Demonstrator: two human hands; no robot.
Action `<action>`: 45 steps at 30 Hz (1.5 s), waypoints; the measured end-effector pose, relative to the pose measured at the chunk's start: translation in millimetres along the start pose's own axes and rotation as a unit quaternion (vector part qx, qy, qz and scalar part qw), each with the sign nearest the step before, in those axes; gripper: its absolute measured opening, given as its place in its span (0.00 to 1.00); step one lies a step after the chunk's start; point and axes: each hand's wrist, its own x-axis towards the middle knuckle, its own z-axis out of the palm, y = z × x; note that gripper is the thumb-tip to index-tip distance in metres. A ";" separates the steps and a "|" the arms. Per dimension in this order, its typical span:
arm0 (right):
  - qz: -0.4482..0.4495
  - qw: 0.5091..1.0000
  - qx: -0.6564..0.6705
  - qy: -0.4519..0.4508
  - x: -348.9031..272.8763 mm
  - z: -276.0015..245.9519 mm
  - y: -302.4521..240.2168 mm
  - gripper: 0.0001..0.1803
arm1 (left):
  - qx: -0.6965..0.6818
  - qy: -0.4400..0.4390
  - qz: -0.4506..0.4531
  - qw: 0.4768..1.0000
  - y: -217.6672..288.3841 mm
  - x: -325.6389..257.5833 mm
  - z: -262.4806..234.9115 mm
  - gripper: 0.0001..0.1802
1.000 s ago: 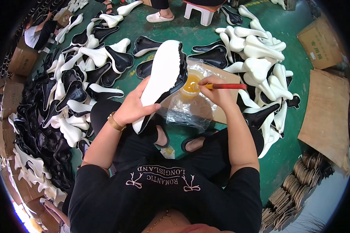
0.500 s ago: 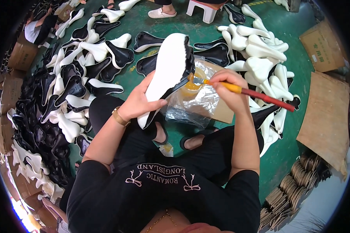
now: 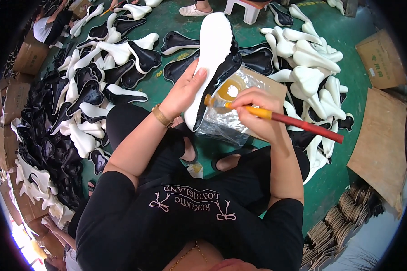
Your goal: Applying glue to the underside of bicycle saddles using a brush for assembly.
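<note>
Your left fingers [image 3: 201, 74] are closed on the saddle-shaped piece [image 3: 212, 58], gripping it by its left side: the thumb lies on the white face, while the other fingers pass behind, where their tips cannot be seen. The piece is held tilted in the air, its broad end pointing away from you and its narrow end toward your lap; a black band with a ragged border runs along its right side.

Your right hand [image 3: 260, 115] is closed around the brush [image 3: 282, 119], the fingers bunched on the yellow part, with the red end projecting to your right. The bristles meet the black band in this view, to the right of and below your left thumb, toward the narrow end.

Just beyond the brush, a round pool of yellow liquid [image 3: 223, 93] sits among clear plastic sheeting [image 3: 221, 123], which is spread over cardboard [image 3: 276, 87]. A gold-coloured band [image 3: 161, 116] encircles your left wrist.

Farther out, similar white and black pieces lie heaped on the green floor [image 3: 334, 169], in a left pile [image 3: 115, 52] and a right pile [image 3: 308, 79]. A carton [image 3: 379, 58] and a brown board [image 3: 377, 140] stand past the latter.
</note>
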 end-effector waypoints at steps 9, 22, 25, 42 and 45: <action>0.089 0.986 0.140 0.007 -4.6 -32.1 23.9 0.05 | 0.041 0.055 0.083 0.994 -2.1 14.9 -8.0 0.33; 0.077 0.985 -0.106 0.112 7.9 -23.5 67.9 0.04 | 0.342 -0.071 0.161 0.923 31.6 -19.1 -42.0 0.25; 0.103 0.986 -0.004 0.133 8.1 -35.5 52.3 0.04 | 0.317 -0.076 0.178 0.928 31.2 -23.0 -32.6 0.25; 0.197 0.958 0.146 0.149 5.4 -37.1 34.0 0.06 | 0.361 -0.081 0.211 0.905 17.3 -15.1 -7.5 0.24; 0.185 0.966 0.170 0.055 4.8 -35.1 26.2 0.05 | 0.360 -0.080 0.223 0.902 7.0 -8.7 -11.8 0.25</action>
